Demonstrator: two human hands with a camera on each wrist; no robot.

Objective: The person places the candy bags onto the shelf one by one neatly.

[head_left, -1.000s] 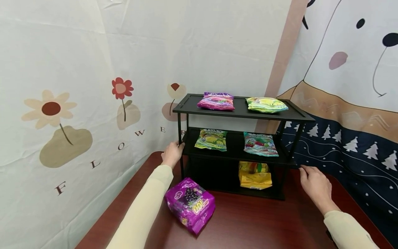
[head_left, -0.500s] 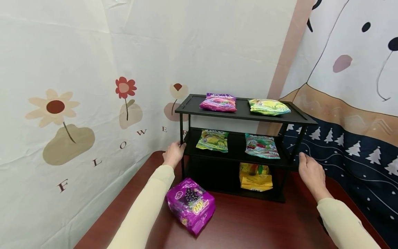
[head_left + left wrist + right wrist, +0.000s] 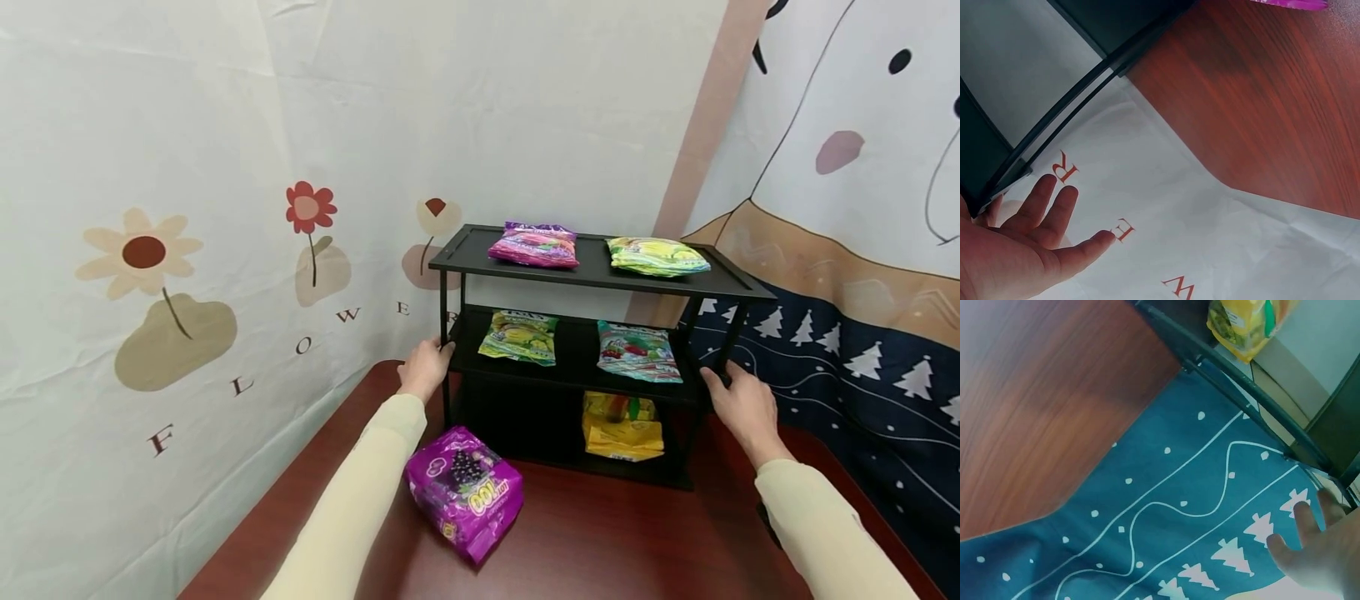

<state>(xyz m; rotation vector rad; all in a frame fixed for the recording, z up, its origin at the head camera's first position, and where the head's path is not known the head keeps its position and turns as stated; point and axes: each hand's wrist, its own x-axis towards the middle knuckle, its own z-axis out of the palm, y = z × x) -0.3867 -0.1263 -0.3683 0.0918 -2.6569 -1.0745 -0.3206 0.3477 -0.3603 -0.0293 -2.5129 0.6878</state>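
Observation:
A black three-tier shelf rack (image 3: 577,379) stands on the red-brown table. My left hand (image 3: 425,367) holds the rack's left side at the middle tier; in the left wrist view the remaining fingers (image 3: 1060,215) spread away from the frame. On the opposite side my right hand (image 3: 746,408) grips the rack near its right front post, thumb in front. Pink-purple (image 3: 534,246) and yellow-green (image 3: 657,257) candy bags lie on top. The middle tier bears a green-yellow bag (image 3: 519,337) and a teal bag (image 3: 637,352). Below sits a yellow bag (image 3: 622,427).
A purple bag with a grape picture (image 3: 465,493) lies on the table (image 3: 600,542) in front of the rack's left corner. A white flower-print cloth (image 3: 225,275) hangs behind and left. Dark blue tree-print cloth (image 3: 847,383) hangs at the right.
My right hand has moved inward and up, from beside the rack onto its right side. My left hand keeps its place on the rack. The head view has shifted slightly.

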